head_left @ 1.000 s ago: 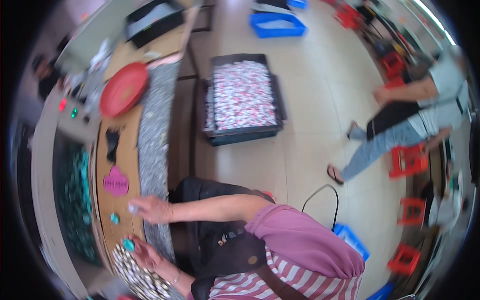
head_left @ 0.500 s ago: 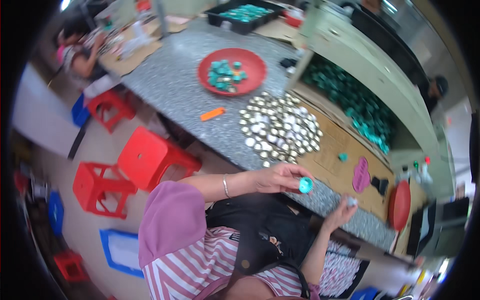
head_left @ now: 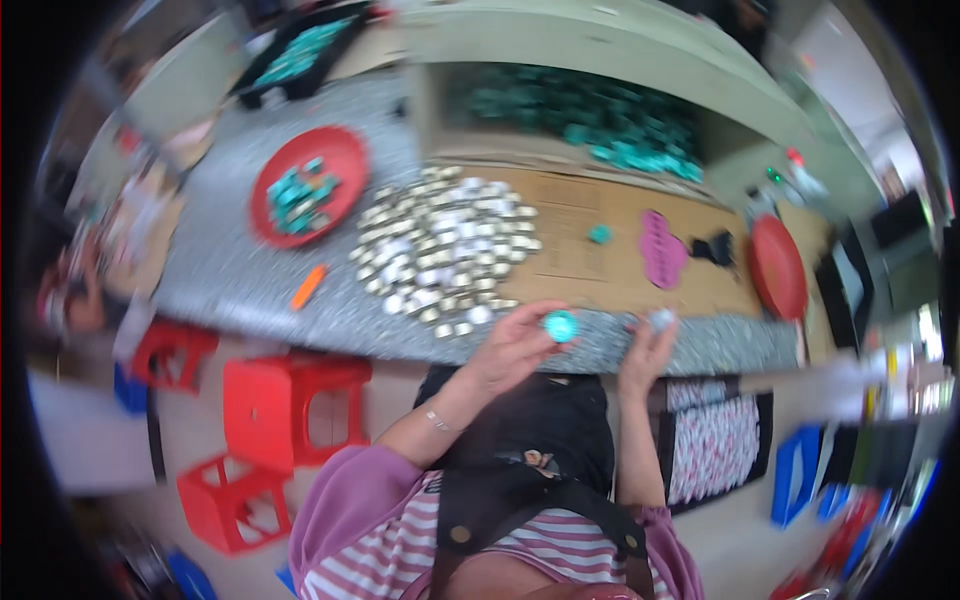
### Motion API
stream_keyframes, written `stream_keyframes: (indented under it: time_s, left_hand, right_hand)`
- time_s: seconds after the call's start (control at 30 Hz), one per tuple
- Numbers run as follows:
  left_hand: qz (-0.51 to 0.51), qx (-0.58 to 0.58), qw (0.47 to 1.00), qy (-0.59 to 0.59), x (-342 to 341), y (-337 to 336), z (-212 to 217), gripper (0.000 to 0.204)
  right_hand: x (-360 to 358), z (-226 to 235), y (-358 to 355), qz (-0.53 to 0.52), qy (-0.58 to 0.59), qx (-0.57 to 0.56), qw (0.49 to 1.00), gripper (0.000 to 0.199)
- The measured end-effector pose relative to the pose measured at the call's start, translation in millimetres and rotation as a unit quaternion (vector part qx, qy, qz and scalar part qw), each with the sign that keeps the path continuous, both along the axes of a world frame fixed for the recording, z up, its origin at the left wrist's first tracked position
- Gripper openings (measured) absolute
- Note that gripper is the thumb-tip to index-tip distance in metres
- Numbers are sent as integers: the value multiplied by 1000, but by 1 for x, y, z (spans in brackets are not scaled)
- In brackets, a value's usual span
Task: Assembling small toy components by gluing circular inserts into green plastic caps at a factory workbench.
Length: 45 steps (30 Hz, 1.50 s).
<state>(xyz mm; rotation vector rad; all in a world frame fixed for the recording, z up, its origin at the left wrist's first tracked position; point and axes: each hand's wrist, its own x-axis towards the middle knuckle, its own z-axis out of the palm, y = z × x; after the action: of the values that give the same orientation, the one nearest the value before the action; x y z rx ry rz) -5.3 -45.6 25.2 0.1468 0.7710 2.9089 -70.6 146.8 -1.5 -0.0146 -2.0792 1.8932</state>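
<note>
My left hand (head_left: 512, 347) pinches a round teal cap (head_left: 561, 325) with a ribbed edge, held over the front edge of the speckled grey worktop (head_left: 230, 270). To its right my right hand (head_left: 646, 362) is closed on a small whitish piece (head_left: 661, 319), too blurred to name more exactly. The two hands are apart. Just beyond my left hand lies a wide heap of small silver-and-white round caps (head_left: 445, 240). A single teal piece (head_left: 599, 234) rests on the cardboard sheet (head_left: 560, 270) behind my hands.
A red bowl (head_left: 262, 190) with teal pieces stands left, an orange tool (head_left: 309, 287) near it. A shelf bay holds many teal pieces (head_left: 600, 120). Rightward are a pink plaque (head_left: 662, 250) and a red dish (head_left: 778, 268). Red stools (head_left: 260, 410) stand at left.
The view has swung to the right, so the worktop now lies more level across the picture. Both hands keep hold of their pieces and appear closer together.
</note>
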Motion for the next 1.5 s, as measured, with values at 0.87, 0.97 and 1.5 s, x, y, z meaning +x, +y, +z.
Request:
stream_keyframes:
  time_s: [0.87, 0.97, 1.5]
  left_hand:
    - [3, -19, 998, -61, -10, 11, -3, 37]
    - [1, 5, 999, -35, -16, 3, -2, 36]
    - [-4, 52, 997, -55, -23, -3, -10, 33]
  right_hand:
    - [10, -2, 15, 45, -2, -88, 995, 34]
    - [5, 12, 19, 111, -3, -110, 988, 29]
    - [20, 76, 0, 189, 106, -34, 976, 36]
